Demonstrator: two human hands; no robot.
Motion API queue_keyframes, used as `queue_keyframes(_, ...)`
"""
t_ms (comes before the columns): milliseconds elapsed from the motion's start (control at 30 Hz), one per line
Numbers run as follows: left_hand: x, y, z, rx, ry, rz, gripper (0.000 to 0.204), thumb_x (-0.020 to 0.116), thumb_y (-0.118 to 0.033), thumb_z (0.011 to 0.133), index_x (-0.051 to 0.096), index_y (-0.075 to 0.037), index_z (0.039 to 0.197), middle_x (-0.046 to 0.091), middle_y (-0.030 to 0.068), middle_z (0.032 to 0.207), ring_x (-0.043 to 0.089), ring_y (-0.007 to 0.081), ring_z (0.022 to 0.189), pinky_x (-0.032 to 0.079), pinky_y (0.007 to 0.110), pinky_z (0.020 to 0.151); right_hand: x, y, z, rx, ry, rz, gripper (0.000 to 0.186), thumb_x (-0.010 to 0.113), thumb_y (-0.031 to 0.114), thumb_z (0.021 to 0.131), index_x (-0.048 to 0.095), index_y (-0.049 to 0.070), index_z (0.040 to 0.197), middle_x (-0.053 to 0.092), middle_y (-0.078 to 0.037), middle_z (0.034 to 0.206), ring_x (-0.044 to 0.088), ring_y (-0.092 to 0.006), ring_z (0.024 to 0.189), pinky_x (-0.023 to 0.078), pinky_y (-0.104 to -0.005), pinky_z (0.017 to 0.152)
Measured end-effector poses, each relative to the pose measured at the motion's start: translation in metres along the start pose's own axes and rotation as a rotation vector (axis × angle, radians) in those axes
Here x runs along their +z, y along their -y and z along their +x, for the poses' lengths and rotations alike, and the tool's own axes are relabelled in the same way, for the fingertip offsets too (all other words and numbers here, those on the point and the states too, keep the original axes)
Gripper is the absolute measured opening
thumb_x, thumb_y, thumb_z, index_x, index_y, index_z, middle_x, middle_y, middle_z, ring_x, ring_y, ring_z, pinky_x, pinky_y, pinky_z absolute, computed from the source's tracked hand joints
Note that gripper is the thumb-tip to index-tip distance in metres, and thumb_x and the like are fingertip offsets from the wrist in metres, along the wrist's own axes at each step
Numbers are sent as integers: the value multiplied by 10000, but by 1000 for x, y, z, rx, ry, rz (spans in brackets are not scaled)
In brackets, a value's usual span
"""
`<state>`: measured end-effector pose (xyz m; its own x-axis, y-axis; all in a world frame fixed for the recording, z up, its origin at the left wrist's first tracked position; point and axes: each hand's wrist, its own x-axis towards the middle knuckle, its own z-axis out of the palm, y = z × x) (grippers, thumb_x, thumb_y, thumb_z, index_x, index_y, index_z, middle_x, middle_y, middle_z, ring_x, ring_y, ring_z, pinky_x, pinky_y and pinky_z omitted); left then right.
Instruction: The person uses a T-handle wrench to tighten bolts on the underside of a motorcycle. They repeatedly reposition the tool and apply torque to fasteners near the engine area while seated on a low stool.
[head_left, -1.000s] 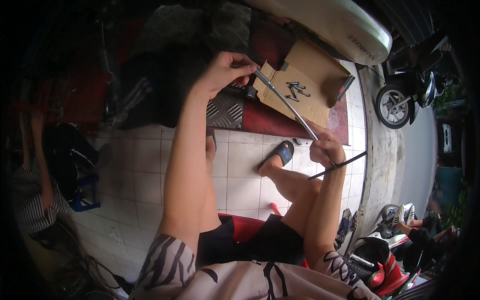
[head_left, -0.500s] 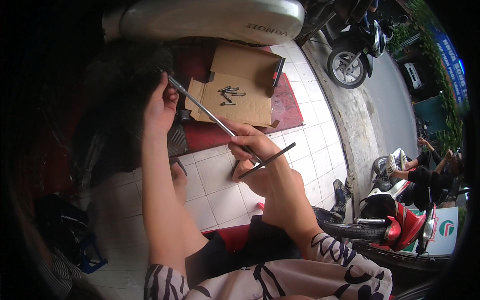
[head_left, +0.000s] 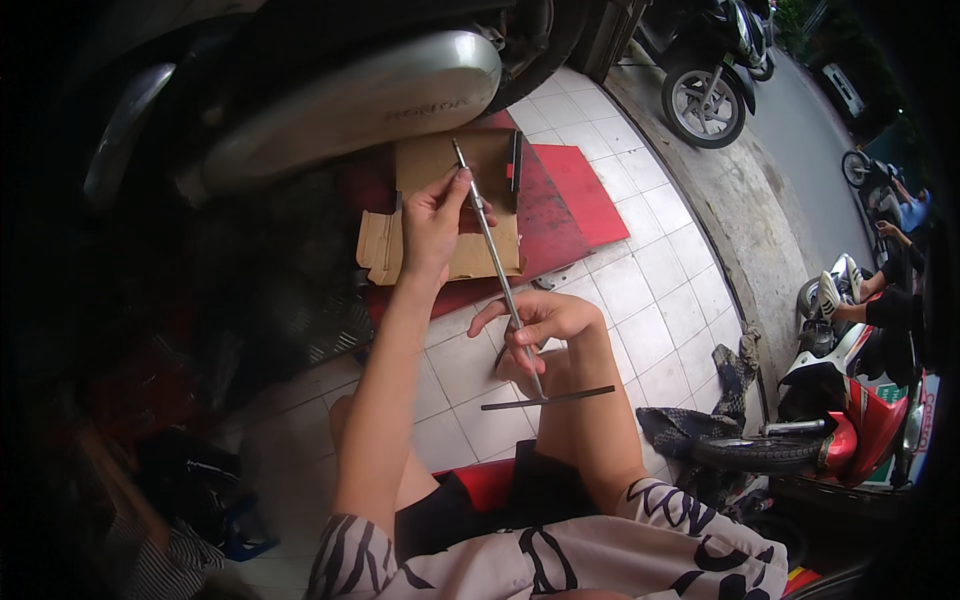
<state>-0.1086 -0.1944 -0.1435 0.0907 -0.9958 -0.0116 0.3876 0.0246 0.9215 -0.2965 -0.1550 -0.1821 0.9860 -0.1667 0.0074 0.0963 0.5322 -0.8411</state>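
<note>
A long chrome T-handle tool (head_left: 500,268) slants between my hands. My left hand (head_left: 433,225) pinches it just below its tip, at the sleeved upper section. Lower down, my right hand (head_left: 545,328) grips the shaft above the dark crossbar (head_left: 580,392), index finger crooked out to the side. Behind my left hand an opened cardboard box (head_left: 425,160) lies on red mats (head_left: 590,200); what it holds is mostly hidden.
A silver scooter cover (head_left: 350,110) fills the top. Parked motorbikes (head_left: 700,110) stand right, with a seated person's leg (head_left: 860,312) and a red scooter (head_left: 850,430). Another person (head_left: 160,550) sits at lower left beside a blue stool (head_left: 250,525). Dark cloth (head_left: 680,430) lies at right.
The tool has swung more upright, its tip now over the box. My left hand has moved over the box, hiding the small metal pieces seen earlier. The view has turned.
</note>
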Motion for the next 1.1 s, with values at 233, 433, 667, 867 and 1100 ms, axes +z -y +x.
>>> queue_keyframes(233, 77, -33, 57, 120, 2, 55, 223, 587, -229, 939, 662, -31, 1011, 643, 75, 706, 638, 157, 583, 534, 268, 542, -16, 4, -42, -587, -77, 113, 701, 703, 310, 837, 391, -165, 1247, 636, -128, 623, 528, -104, 387, 369, -190, 354)
queue_keyframes(433, 91, -46, 78, 91, -161, 28, 201, 602, -234, 926, 664, -53, 988, 645, 73, 704, 637, 165, 603, 534, 276, 571, -11, 14, -36, -757, -299, 160, 740, 681, 337, 856, 379, -167, 1306, 515, -37, 472, 450, -62, 354, 304, -185, 332)
queue_keyframes(667, 105, -46, 84, 32, -297, -43, 173, 606, -227, 923, 657, -63, 942, 633, 71, 685, 602, 155, 560, 495, 250, 516, -15, 20, -33, -788, -347, 173, 741, 658, 366, 872, 377, -149, 1324, 493, -10, 460, 403, -40, 334, 278, -177, 324)
queue_keyframes(867, 113, -52, 87, -45, -398, -43, 195, 603, -254, 923, 647, -66, 896, 632, 69, 687, 599, 153, 560, 484, 263, 512, -8, 30, -32, -799, -362, 188, 729, 658, 367, 871, 391, -142, 1319, 491, 3, 461, 395, -37, 333, 273, -177, 326)
queue_keyframes(1100, 117, -56, 90, -106, -459, -84, 199, 599, -269, 928, 624, -74, 895, 648, 67, 739, 624, 158, 633, 503, 289, 591, 9, 49, -29, -806, -351, 248, 678, 629, 311, 891, 371, -134, 1334, 520, -1, 494, 407, -33, 352, 271, -173, 333)
